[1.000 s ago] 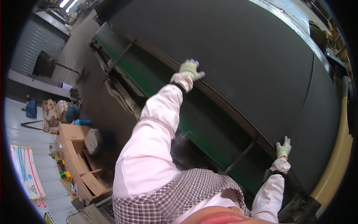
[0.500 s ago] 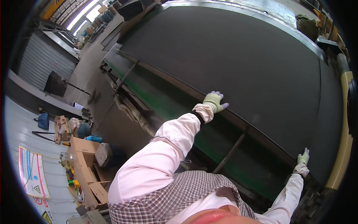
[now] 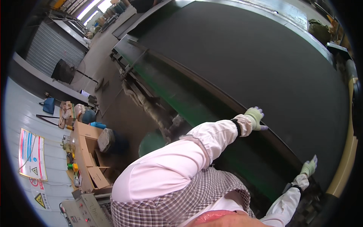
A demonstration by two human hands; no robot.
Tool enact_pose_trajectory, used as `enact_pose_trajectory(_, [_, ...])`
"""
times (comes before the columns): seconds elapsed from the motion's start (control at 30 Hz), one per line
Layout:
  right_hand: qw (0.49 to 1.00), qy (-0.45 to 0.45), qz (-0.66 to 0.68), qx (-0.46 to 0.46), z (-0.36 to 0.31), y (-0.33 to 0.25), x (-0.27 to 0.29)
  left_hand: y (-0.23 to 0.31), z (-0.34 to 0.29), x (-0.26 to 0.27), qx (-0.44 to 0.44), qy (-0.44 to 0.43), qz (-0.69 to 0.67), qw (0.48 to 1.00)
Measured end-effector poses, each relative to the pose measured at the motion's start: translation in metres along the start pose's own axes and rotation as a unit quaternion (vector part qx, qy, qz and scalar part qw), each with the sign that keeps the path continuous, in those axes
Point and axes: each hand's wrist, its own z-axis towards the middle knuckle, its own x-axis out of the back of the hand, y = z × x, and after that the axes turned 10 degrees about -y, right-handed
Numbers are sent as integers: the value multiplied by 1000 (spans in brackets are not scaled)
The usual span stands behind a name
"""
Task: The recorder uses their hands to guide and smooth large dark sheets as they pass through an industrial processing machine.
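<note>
A large dark grey sheet (image 3: pixel 245 64) lies flat across a long machine bed. My left hand (image 3: pixel 255 118), in a pale green and lilac glove, rests on the sheet's near edge with its fingers and thumb apart. Farther right, my right hand (image 3: pixel 309 167), gloved alike, touches the sheet near its right corner, fingers stretched out. Both hands look open; the undersides of the fingers are hidden. Below the near edge runs a green surface (image 3: pixel 177 96) of the machine.
A curved yellow rail (image 3: pixel 346 166) bounds the right side. A metal strip (image 3: pixel 291 26) borders the far side. At left stand a floor fan (image 3: pixel 63 72), cardboard boxes (image 3: pixel 87 132) and a grey control box (image 3: pixel 85 212) with buttons.
My left hand has moved right along the near edge, closer to my right hand. The sheet seems shifted right, and a seam near its right end no longer shows. The view has turned slightly.
</note>
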Motion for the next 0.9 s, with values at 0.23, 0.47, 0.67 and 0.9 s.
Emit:
enact_pose_trajectory(0.23, [930, 74, 175, 316, -60, -152, 30, 72, 0, -33, -144, -23, -34, 989])
enact_pose_trajectory(0.47, [984, -45, 97, 146, -69, -138, 35, 31, -102, -44, -166, 177, -52, 969])
enact_pose_trajectory(0.67, [985, -164, -42, 20, -56, -85, 61, -60, -184, -74, -7, 198, -46, 979])
enact_pose_trajectory(0.9, [988, -77, -21, 136, -35, -163, 55, -128, -247, -94, 96, 241, -100, 961])
